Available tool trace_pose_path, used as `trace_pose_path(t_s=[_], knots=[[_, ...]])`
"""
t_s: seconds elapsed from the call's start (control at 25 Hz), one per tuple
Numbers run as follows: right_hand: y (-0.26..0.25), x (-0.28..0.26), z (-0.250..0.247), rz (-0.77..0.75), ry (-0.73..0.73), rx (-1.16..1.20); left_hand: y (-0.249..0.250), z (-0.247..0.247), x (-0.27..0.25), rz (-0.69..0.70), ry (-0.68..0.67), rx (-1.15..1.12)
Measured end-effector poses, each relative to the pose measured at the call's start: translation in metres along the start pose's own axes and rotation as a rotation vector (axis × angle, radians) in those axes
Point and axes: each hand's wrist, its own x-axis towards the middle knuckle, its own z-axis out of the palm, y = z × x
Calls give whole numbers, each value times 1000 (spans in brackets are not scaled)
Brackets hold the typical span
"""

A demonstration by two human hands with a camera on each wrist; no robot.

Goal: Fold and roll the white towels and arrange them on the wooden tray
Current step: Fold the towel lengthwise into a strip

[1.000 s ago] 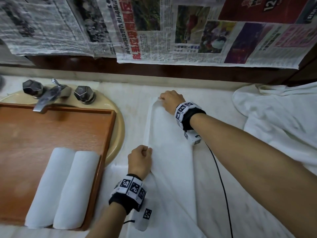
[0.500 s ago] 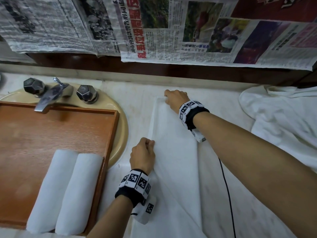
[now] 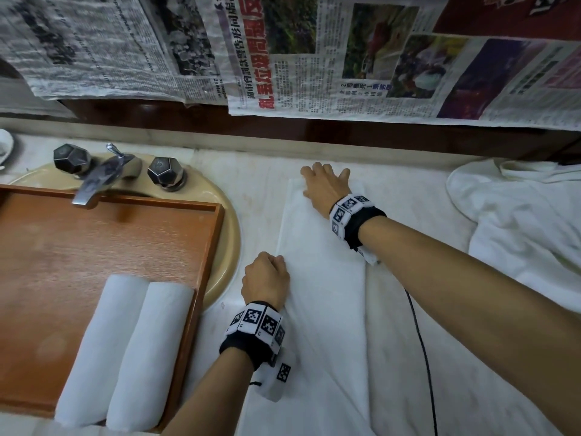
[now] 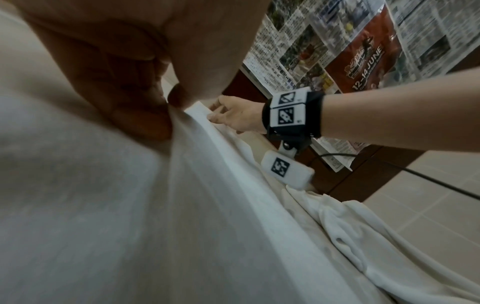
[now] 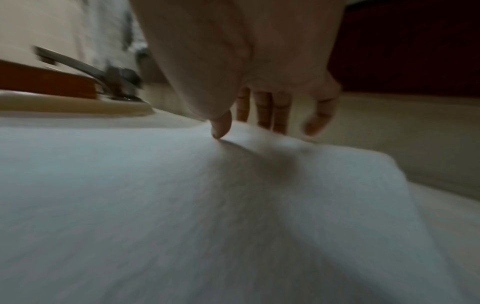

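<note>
A white towel [image 3: 323, 278] lies folded into a long strip on the counter, running away from me. My left hand [image 3: 265, 278] pinches its left edge about halfway along; the left wrist view shows thumb and fingers [image 4: 145, 115] closed on the cloth [image 4: 207, 164]. At the towel's far end, my right hand [image 3: 323, 187] lies with straight, spread fingers [image 5: 270, 115] pressing the cloth [image 5: 233, 185] down. Two rolled white towels [image 3: 125, 347] lie side by side in the near right part of the wooden tray [image 3: 94, 247].
The tray sits over a beige basin [image 3: 232, 247] with a metal tap [image 3: 94, 180] and two knobs. A heap of loose white towels [image 3: 518, 234] lies at the right. Newspaper [image 3: 314, 51] covers the wall. A black cable [image 3: 421, 357] trails under my right forearm.
My right hand has gone from a curled grip on the towel's far corner to flat, spread fingers on it. The left hand keeps its pinch on the left edge.
</note>
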Motion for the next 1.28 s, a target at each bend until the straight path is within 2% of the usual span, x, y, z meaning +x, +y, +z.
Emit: trace_pose_path(t_s=[0.08,0.16,0.2,0.24,0.28,0.36,0.4,0.44,0.52,0.56,0.6,0.68,0.72,0.76,0.8,0.84,0.88,0.92,1.0,1.04,1.08,1.16,1.2,1.24,1.28], knots=[[2,-35,12,-191,-9,70,5,-2,4,-16,-10,44],[10,-78,30,-516,-134,45,8,-4,7,-35,-28,65],[20,-86,36,-620,-189,-23,10,-5,9,-44,-35,68],[29,-81,38,-654,-206,-58,10,-5,11,-54,-43,71],[38,-68,37,-594,-218,-67,11,-4,12,-64,-47,69],[46,-35,29,-326,-171,-31,10,-3,14,-83,-46,52],[44,-28,26,-253,-151,-23,10,-5,14,-91,-48,44],[37,-26,27,-287,-134,-22,10,-6,14,-94,-54,39],[26,-43,38,-497,-139,-82,11,-8,13,-102,-63,26],[28,-49,41,-536,-161,-101,12,-8,14,-105,-64,20],[36,-50,40,-467,-191,-84,12,-9,15,-107,-65,15],[49,-52,30,-98,-211,8,13,-9,16,-109,-63,24],[53,-60,29,15,-185,47,13,-10,16,-104,-60,32],[52,-75,31,-11,-140,64,15,-11,14,-95,-56,35],[46,-98,35,-150,-129,60,15,-12,11,-81,-48,42],[41,-120,42,-300,-169,53,17,-14,11,-74,-40,51],[37,-144,49,-384,-228,45,18,-16,7,-69,-36,68],[37,-163,55,-354,-264,38,20,-18,4,-66,-47,69],[40,-186,58,-16,-231,123,19,-22,1,-74,-96,43],[38,-197,58,92,-200,184,15,-23,1,-47,-116,60],[31,-215,59,93,-145,232,11,-26,-5,13,-91,90],[11,-257,66,-52,19,332,-2,-31,-37,253,56,62],[4,-277,71,-99,98,381,-9,-30,-63,411,82,26],[0,-291,77,-101,129,414,-17,-29,-88,566,8,26],[-2,-303,82,-70,115,436,-26,-26,-117,692,-144,87]])
